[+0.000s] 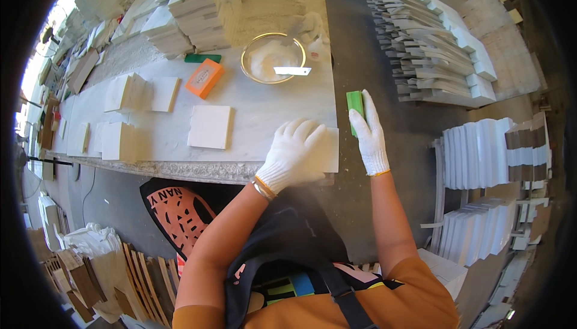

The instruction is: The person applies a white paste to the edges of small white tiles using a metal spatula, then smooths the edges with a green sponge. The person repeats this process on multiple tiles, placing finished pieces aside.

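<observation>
Both of my hands wear white knitted gloves. My left hand lies over a white stone tile at the table's right corner, palm down with its fingers apart. The tile's right part shows beyond the fingers. To the right of the table edge, my right hand grips a green rectangular block, thumb on its near face and fingers along the far side. Left of my left hand, a square white tile lies flat. Farther back stand an orange box-shaped block and a gold-rimmed clear bowl with white contents.
A white scraper-like strip rests across the bowl's rim. Small tile stacks stand on the table at left, taller ones behind. Stacked slabs and white panels stand to the right, wooden boards behind at lower left.
</observation>
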{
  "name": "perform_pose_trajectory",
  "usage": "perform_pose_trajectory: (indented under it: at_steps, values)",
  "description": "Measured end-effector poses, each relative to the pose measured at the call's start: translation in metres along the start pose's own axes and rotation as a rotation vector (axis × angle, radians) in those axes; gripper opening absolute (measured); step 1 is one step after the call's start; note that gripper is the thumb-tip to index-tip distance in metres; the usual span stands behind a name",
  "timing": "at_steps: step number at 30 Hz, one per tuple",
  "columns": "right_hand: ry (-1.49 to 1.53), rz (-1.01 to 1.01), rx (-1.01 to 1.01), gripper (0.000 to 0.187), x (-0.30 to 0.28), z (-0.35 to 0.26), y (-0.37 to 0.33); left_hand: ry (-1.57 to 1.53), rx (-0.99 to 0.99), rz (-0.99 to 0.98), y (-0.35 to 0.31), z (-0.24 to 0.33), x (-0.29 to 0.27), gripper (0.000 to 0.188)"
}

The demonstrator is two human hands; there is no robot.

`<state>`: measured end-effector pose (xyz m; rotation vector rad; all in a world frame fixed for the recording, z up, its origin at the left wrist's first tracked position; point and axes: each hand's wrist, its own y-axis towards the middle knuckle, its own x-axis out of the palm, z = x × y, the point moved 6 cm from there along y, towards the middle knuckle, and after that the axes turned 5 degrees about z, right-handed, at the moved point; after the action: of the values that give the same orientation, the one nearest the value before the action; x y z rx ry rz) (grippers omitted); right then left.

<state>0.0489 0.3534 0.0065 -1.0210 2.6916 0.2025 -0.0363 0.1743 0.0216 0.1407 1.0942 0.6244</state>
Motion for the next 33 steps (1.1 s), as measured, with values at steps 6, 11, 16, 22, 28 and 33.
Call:
perform_pose_trajectory:
  at_steps: [6,11,16,22,28,33]
  values:
    - [-0.114,-0.168,-0.197,0.061,0.048,-0.033,-0.016,0.054,-0.134,0.159,-0.045,-0.017,-0.046,0.092]
    - [-0.196,-0.132,-0.201,0.053,0.054,-0.048,-0.035,0.073,-0.210,0.310,-0.064,-0.011,-0.084,0.088]
    - [0.120,-0.395,0.175,0.047,0.058,-0.038,-0.086,0.014,-0.205,0.384,-0.067,0.000,-0.086,0.089]
    - [0.240,-0.453,0.371,0.041,0.047,-0.024,-0.115,-0.020,-0.050,0.125,-0.060,0.022,-0.068,0.090]
    - [0.091,-0.171,0.090,0.037,0.010,-0.033,-0.134,-0.157,0.172,0.054,-0.027,0.078,-0.046,0.079]
    - [0.278,-0.063,0.228,0.041,-0.026,-0.037,-0.146,-0.115,0.215,0.188,-0.015,0.067,-0.038,0.069]
